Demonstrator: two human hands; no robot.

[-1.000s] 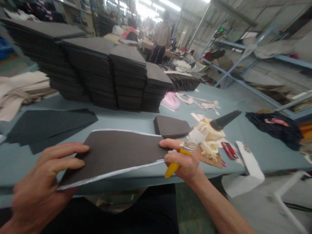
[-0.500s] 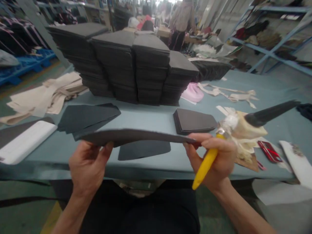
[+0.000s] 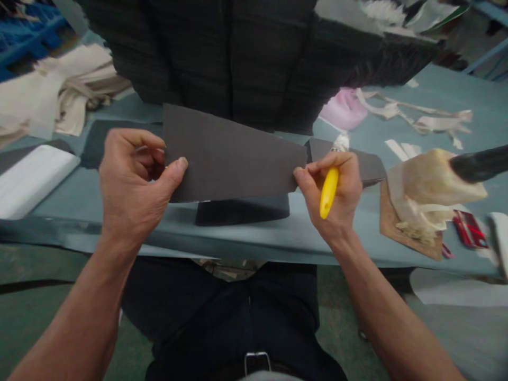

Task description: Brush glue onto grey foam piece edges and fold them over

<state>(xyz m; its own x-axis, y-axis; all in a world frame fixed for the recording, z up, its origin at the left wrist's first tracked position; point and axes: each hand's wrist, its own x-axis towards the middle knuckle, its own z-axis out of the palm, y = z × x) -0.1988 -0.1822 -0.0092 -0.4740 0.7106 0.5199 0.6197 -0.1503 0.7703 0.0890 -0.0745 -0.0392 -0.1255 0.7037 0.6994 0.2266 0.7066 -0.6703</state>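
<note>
Between both hands a dark grey tapered panel (image 3: 234, 159) is stretched out, its broad face toward me. My left hand (image 3: 137, 180) pinches its wide left end between thumb and fingers. At the narrow right end, my right hand (image 3: 333, 185) pinches the panel with thumb and forefinger. That same hand also keeps a brush with a yellow handle (image 3: 328, 196), its bristle end pointing away, partly hidden by the fingers. Below the held panel, another dark panel (image 3: 244, 211) lies on the table. A small pile of dark panels (image 3: 371, 166) sits behind my right hand.
Tall stacks of dark panels (image 3: 230, 58) rise at the back. Beige fabric strips (image 3: 59, 90) and a white oblong object (image 3: 35, 182) lie left. To the right are a yellowish container (image 3: 431, 174) with a dark handle, a red phone-like object (image 3: 470, 228) and a pink roll (image 3: 344, 108).
The panel has turned from nearly edge-on to show its broad face, and both hands have risen in view. The head view has tipped downward. Both grips on the panel stay.
</note>
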